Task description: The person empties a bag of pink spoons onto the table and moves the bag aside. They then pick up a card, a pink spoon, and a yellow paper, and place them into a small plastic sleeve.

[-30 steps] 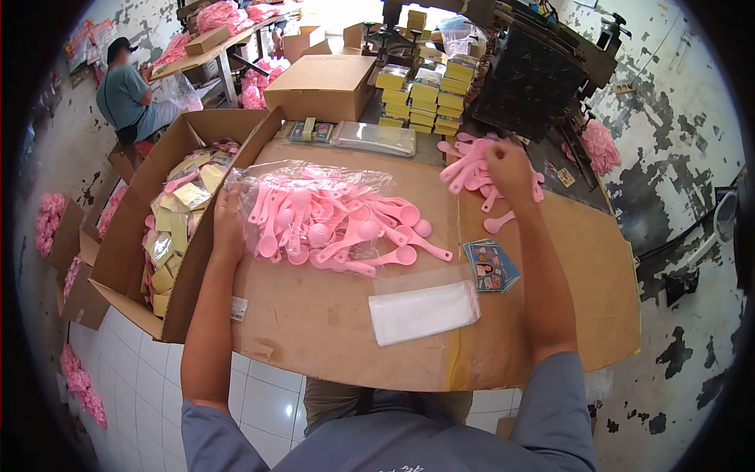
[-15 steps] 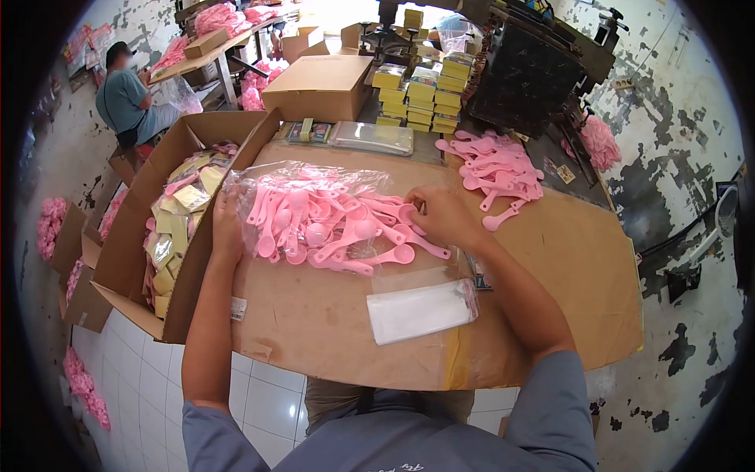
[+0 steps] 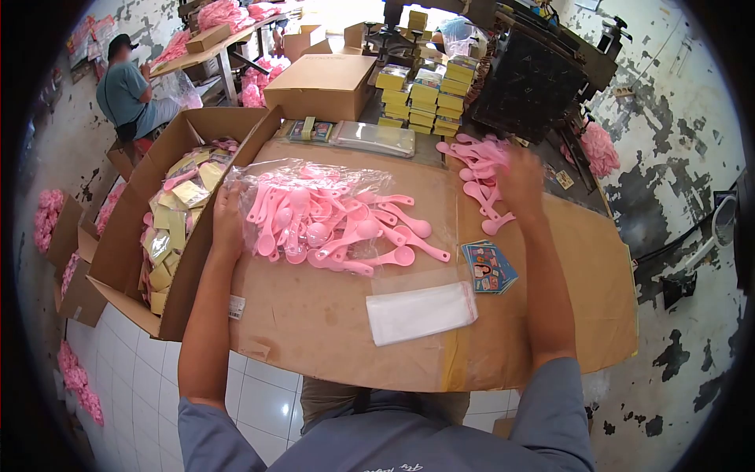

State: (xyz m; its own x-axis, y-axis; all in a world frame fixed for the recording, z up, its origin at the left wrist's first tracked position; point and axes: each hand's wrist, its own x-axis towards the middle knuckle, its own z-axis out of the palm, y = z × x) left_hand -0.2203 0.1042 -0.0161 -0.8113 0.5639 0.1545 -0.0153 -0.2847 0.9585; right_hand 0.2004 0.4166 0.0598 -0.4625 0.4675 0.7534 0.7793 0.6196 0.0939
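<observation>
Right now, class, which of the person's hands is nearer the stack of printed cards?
Right. The right hand is at the loose pink spoons just beyond the printed cards; the left hand grips the clear bag far to their left.

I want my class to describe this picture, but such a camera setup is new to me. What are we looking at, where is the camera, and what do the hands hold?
There is no machine: a person works with bare hands, and the one camera sits on their head, looking down. The left hand grips the edge of a clear bag of pink spoons lying on a cardboard sheet. The right hand, blurred, is at a loose spoon pile; its grip is unclear. Nearby lie empty clear bags and printed cards. An open carton stands left.
</observation>
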